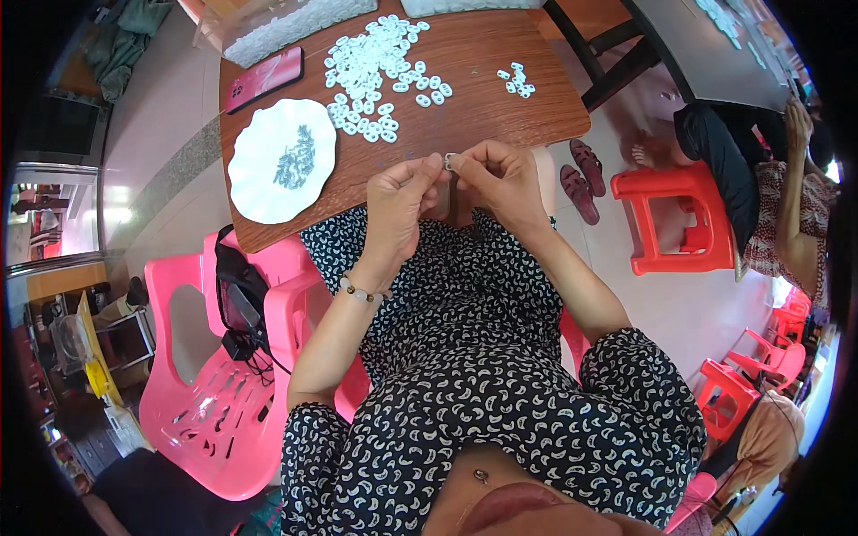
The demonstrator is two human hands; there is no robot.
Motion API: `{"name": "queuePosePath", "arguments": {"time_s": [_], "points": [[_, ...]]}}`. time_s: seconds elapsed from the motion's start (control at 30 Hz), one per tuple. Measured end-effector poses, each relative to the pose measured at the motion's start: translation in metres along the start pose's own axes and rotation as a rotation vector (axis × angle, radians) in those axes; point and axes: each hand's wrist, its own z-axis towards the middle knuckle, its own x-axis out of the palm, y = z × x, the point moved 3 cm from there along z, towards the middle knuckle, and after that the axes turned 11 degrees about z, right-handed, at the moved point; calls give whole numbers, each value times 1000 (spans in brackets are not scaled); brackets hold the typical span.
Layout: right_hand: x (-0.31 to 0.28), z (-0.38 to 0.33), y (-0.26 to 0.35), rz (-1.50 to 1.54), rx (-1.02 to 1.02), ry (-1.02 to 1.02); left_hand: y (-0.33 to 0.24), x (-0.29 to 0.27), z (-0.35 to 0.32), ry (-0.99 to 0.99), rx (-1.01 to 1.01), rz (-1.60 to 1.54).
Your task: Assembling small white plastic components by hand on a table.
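My two hands meet just over the near edge of a brown wooden table (465, 98). Between their fingertips is a small white oval piece with holes (449, 162). My left hand (400, 198) pinches it from the left, thumb against fingers. From the other side, my right hand (502, 183) grips it with thumb and forefinger. Whether a smaller part is also in the fingers cannot be made out. Beyond the hands spreads a heap of similar white two-holed pieces (371, 58). A smaller cluster of white pieces (517, 82) lies farther right.
A white wavy-rimmed plate (253, 174) holds many tiny grey parts (297, 156). Behind it are a pink phone (265, 80) and a clear container of white pieces (299, 31). A pink chair (210, 420) stands left, a red stool (675, 219) right. Another person (786, 205) sits far right.
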Motion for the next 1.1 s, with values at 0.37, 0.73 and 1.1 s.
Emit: {"name": "queuePosePath", "arguments": {"time_s": [0.37, 0.73, 1.1], "points": [[-28, 8, 2, 144, 18, -100, -33, -6, 36, -160, 491, 749], [-39, -11, 13, 154, -54, -132, -46, 8, 86, -290, 817, 1597], [-26, -11, 19, 214, -5, -122, -51, -6, 62, 23, 275, 535]]}}
